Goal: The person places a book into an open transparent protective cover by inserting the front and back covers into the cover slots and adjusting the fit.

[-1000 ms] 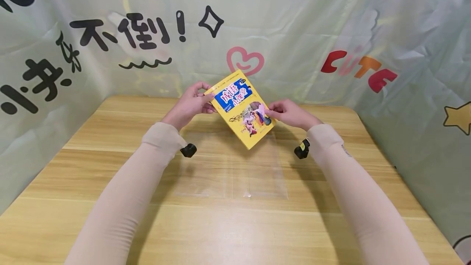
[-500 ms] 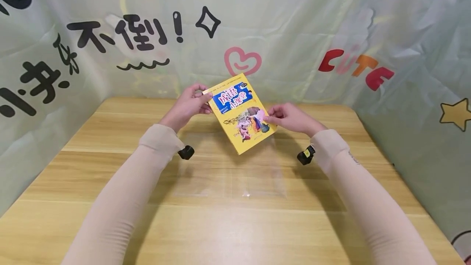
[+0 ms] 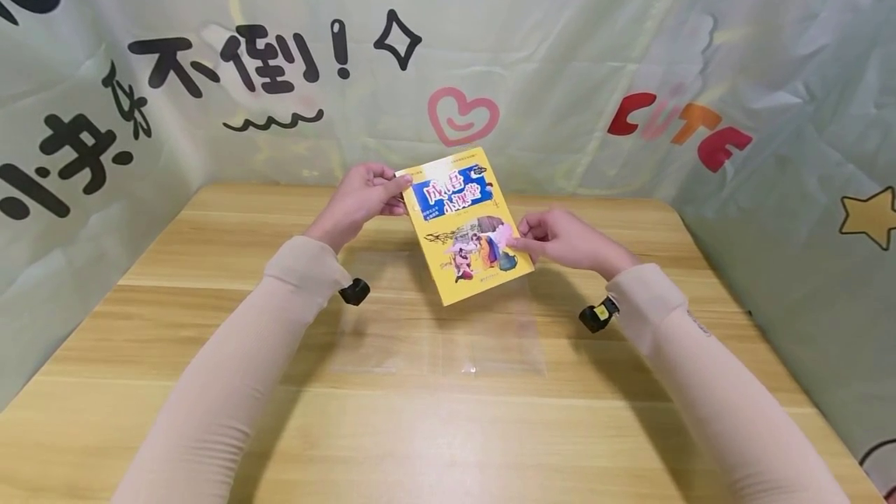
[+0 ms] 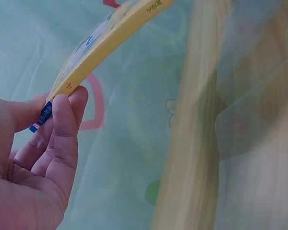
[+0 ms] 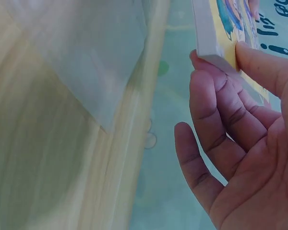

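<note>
Above the sheet (image 3: pixel 490 341), my left hand (image 3: pixel 358 202) and right hand (image 3: pixel 570 239) pinch the book (image 3: pixel 463 228) at opposite edges; it's lifted, not laid down, the sheet untouched.

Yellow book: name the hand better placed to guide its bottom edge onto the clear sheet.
Probably the right hand: it holds the yellow book near a bottom corner; the left hand pinches a top corner.
</note>
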Motion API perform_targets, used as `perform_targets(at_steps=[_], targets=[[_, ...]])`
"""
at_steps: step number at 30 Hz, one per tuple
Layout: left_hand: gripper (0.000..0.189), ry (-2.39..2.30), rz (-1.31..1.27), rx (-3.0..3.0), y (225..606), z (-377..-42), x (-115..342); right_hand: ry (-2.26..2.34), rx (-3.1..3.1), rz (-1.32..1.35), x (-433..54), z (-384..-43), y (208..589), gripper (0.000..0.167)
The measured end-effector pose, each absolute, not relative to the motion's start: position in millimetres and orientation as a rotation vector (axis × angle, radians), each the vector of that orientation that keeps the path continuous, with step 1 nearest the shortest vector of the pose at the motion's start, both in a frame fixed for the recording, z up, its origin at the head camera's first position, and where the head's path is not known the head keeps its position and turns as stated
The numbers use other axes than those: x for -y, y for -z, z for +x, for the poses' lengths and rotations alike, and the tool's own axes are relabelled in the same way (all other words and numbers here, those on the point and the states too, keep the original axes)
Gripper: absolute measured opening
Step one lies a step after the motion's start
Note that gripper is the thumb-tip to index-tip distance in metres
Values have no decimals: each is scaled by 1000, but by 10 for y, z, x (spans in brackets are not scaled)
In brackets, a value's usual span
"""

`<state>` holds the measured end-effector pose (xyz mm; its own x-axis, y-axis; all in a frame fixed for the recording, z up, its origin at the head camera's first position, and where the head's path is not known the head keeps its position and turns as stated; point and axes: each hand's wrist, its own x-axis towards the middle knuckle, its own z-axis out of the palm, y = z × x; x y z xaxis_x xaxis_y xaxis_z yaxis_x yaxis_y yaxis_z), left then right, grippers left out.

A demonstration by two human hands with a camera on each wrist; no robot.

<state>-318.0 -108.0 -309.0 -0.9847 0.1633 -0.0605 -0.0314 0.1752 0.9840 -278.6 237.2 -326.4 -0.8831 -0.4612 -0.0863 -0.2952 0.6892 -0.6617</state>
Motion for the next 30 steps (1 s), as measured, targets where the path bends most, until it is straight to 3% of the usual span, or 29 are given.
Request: perform_targets(at_steps=[30], targets=[[27, -1644, 319, -2428, 3051, -3008, 693, 947, -2504, -652, -2633, -2232, 3267, 24]])
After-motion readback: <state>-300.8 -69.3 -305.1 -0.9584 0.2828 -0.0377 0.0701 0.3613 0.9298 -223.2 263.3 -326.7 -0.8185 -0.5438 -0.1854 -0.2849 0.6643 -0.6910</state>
